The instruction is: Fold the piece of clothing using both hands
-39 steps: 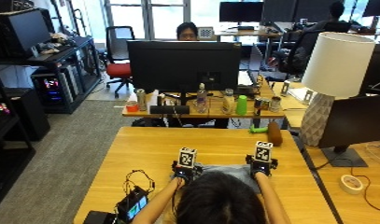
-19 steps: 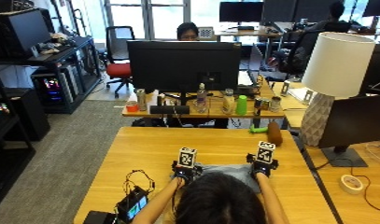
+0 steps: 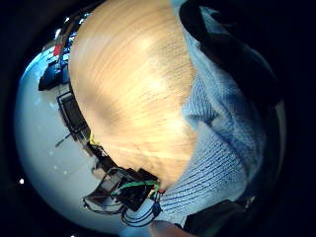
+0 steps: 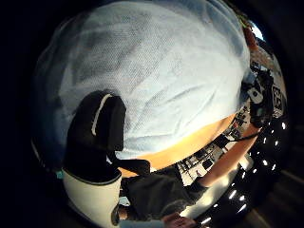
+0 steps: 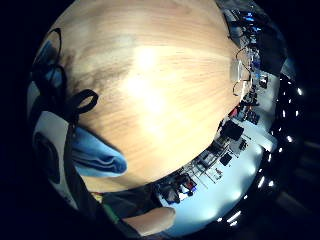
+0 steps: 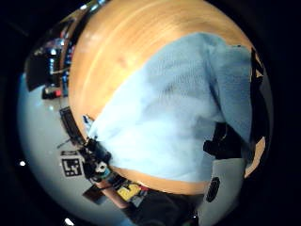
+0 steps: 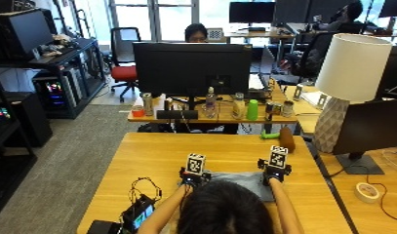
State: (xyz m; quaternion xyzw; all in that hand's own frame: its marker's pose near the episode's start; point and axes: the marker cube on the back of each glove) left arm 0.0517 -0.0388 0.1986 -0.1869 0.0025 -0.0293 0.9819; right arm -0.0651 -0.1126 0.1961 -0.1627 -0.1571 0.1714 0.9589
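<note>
A grey-blue knitted garment [image 7: 240,183] lies flat on the wooden table [image 7: 224,151], just beyond the person's head. My left hand [image 7: 193,177] holds its far left corner and my right hand [image 7: 274,175] holds its far right corner. In the left thumb side palm view the garment [image 4: 156,71] fills the picture, with a gloved thumb [image 4: 97,130] lying on it. The knit edge [image 3: 217,148] runs beside bare wood under the left palm. A curled fold of cloth [image 5: 97,157] sits by the right palm. The right thumb side palm view shows the garment [image 6: 174,122] spread toward the left hand [image 6: 96,165].
A small device with tangled cables [image 7: 138,212] sits on the table to the left of the garment. A brown object [image 7: 287,139] lies at the table's far right. A lamp [image 7: 347,87] and a tape roll [image 7: 367,191] are on the neighbouring desk to the right.
</note>
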